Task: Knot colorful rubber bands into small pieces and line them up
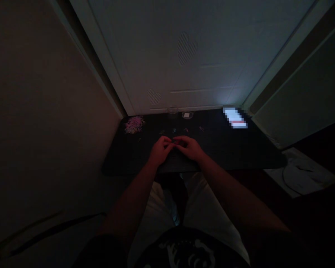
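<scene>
The scene is very dark. My left hand [161, 149] and my right hand [190, 147] rest together on a black table [234, 152], fingertips meeting around something tiny between them that is too dim to identify. Just beyond the fingers lie a few small coloured pieces [174, 130] in a row. A heap of pink and pale small bits [134, 124] sits at the table's far left corner.
A lit phone screen [235, 117] glows at the far right of the table. A small clear cup [172, 111] and a shallow dish [187, 115] stand at the back edge against a white door [190, 56]. Pale items lie on the floor at right [301, 175].
</scene>
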{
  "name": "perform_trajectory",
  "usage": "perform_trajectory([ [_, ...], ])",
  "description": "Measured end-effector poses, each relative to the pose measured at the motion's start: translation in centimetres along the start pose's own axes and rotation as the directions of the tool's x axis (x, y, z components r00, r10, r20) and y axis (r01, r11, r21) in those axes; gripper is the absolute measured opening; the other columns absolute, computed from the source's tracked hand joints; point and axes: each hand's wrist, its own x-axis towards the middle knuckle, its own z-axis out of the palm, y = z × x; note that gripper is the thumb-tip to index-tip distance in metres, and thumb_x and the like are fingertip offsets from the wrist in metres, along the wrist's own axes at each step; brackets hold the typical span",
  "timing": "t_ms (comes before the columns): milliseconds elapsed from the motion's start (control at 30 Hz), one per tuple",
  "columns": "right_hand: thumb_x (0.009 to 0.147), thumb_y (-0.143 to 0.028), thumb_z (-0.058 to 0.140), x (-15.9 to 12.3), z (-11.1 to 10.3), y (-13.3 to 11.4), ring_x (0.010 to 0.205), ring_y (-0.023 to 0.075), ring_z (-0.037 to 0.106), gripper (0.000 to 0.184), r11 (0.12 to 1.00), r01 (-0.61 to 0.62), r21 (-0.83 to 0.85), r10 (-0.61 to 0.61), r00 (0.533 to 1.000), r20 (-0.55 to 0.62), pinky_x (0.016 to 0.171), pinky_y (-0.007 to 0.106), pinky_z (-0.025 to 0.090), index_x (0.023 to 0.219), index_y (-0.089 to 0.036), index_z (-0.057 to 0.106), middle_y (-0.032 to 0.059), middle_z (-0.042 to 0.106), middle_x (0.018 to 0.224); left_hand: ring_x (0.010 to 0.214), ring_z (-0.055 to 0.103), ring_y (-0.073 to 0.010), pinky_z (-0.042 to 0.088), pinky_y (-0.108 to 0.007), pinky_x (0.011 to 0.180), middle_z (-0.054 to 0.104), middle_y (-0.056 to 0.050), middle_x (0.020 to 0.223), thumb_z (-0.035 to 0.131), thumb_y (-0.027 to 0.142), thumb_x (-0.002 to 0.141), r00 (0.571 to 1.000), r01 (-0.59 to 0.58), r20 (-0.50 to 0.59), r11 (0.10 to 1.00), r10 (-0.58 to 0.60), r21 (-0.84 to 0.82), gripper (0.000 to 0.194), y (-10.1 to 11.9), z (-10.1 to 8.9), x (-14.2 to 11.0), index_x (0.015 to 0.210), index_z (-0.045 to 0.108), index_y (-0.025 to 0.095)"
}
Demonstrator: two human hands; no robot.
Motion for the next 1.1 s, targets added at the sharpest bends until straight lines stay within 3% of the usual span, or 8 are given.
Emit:
perform_trajectory([
  [167, 0.077, -0.026, 0.057, -0.09, -0.22, -0.18, 0.065, 0.0106, 0.052, 0.031, 0.998, 0.067, -0.002, -0.067, 0.997, 0.031, 0.063, 0.025, 0.043, 0.106, -0.018, 0.063, 0.0039, 0.062, 0.089, 0.070, 0.062, -0.0131, 0.044, -0.024, 0.064, 0.065, 0.001, 0.075, 0.057, 0.032, 0.077, 0.999, -0.031, 0.032, 0.999, 0.030, 0.018, 0.016, -0.35, 0.02, -0.02, 0.082, 0.050, 0.019],
  [333, 0.078, -0.024, 0.055, 0.06, -0.40, 0.06, 0.073, 0.0130, 0.055, 0.016, 0.995, 0.095, -0.017, -0.094, 0.995, 0.042, 0.067, 0.026, 0.042, 0.087, -0.018, 0.067, 0.0036, 0.062, 0.083, 0.067, 0.060, -0.0122, 0.043, -0.024, 0.062, 0.063, 0.002, 0.072, 0.058, 0.035, 0.077, 0.999, -0.025, 0.038, 0.998, 0.023, 0.055, 0.017, -0.15, 0.01, -0.08, 0.079, 0.051, 0.019],
  [400, 0.077, -0.024, 0.056, 0.10, -0.41, 0.13, 0.073, 0.0134, 0.055, 0.013, 0.996, 0.088, -0.024, -0.087, 0.996, 0.031, 0.066, 0.026, 0.042, 0.081, -0.017, 0.067, 0.0033, 0.062, 0.080, 0.066, 0.059, -0.0119, 0.042, -0.024, 0.061, 0.063, 0.002, 0.072, 0.058, 0.035, 0.077, 0.999, -0.028, 0.036, 0.997, 0.026, 0.067, 0.018, -0.02, -0.02, -0.10, 0.079, 0.052, 0.018],
  [600, 0.073, -0.028, 0.060, -0.03, -0.30, -0.06, 0.063, 0.0117, 0.052, 0.018, 0.999, 0.036, 0.019, -0.037, 0.999, 0.011, 0.058, 0.024, 0.041, 0.086, -0.016, 0.065, 0.0017, 0.061, 0.074, 0.069, 0.061, -0.0127, 0.043, -0.024, 0.062, 0.065, 0.001, 0.075, 0.059, 0.035, 0.077, 0.999, -0.021, 0.046, 0.996, 0.017, 0.087, 0.019, -0.15, -0.07, -0.03, 0.082, 0.054, 0.018],
  [1100, 0.073, -0.021, 0.054, 0.11, -0.09, 0.33, 0.064, 0.0130, 0.055, 0.011, 1.000, -0.001, -0.025, 0.000, 0.999, -0.037, 0.061, 0.025, 0.042, 0.076, -0.017, 0.063, 0.0015, 0.063, 0.071, 0.073, 0.064, -0.0134, 0.049, -0.025, 0.066, 0.070, -0.004, 0.084, 0.057, 0.032, 0.078, 0.995, -0.048, 0.092, 0.995, 0.039, 0.090, 0.021, 0.15, 0.19, -0.15, 0.092, 0.062, 0.017],
])
